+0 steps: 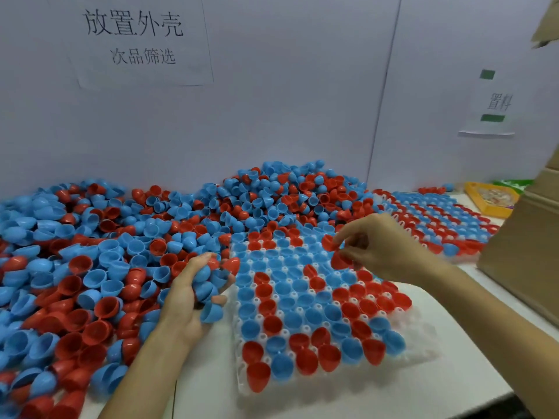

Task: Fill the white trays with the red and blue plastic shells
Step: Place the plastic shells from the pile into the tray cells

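Observation:
A white tray (419,337) lies in front of me, most of its cups filled with red and blue shells; bare cups show along its right edge. A big loose pile of red and blue shells (90,261) covers the table to the left and behind. My left hand (193,294) rests at the tray's left edge, cupped around a handful of blue and red shells. My right hand (381,246) hovers over the tray's far right part, pinching a red shell (328,241), with another red shell (338,263) under its fingers.
A second filled tray (438,219) lies at the back right. Cardboard boxes (523,252) stand at the right edge, with a yellow packet (490,201) behind them. White walls with paper signs close the back. Bare white table (348,400) shows in front of the tray.

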Demonstrator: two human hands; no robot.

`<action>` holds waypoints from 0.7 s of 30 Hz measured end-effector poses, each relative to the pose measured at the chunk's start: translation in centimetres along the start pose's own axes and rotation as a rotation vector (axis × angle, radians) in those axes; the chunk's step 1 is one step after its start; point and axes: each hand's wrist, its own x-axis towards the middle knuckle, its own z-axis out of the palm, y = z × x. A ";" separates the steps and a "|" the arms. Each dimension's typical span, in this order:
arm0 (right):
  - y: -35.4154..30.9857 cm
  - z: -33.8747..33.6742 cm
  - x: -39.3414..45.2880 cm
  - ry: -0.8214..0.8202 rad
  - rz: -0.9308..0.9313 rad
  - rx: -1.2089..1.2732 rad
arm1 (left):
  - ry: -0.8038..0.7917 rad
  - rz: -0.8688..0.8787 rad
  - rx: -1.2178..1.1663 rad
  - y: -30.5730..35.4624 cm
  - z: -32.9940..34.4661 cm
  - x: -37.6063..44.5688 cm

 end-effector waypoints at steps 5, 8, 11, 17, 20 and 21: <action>4.3 -2.8 -4.8 -0.110 0.116 -0.082 | -0.030 0.019 -0.015 -0.3 -0.2 0.2; 5.9 -2.9 -6.7 -0.221 0.170 -0.145 | -0.029 0.020 -0.008 -0.4 -0.4 0.3; 6.6 -2.0 -7.6 -0.304 0.196 -0.223 | -0.024 0.022 -0.003 -0.5 -0.5 0.5; 6.3 -0.1 -7.6 -0.421 0.214 -0.327 | -0.021 0.012 -0.002 -0.6 -0.7 0.7; 6.2 0.1 -7.6 -0.446 0.211 -0.339 | -0.020 0.013 -0.002 -0.6 -0.7 0.6; 6.1 0.2 -7.6 -0.455 0.209 -0.342 | -0.026 0.015 -0.003 -0.6 -0.7 0.6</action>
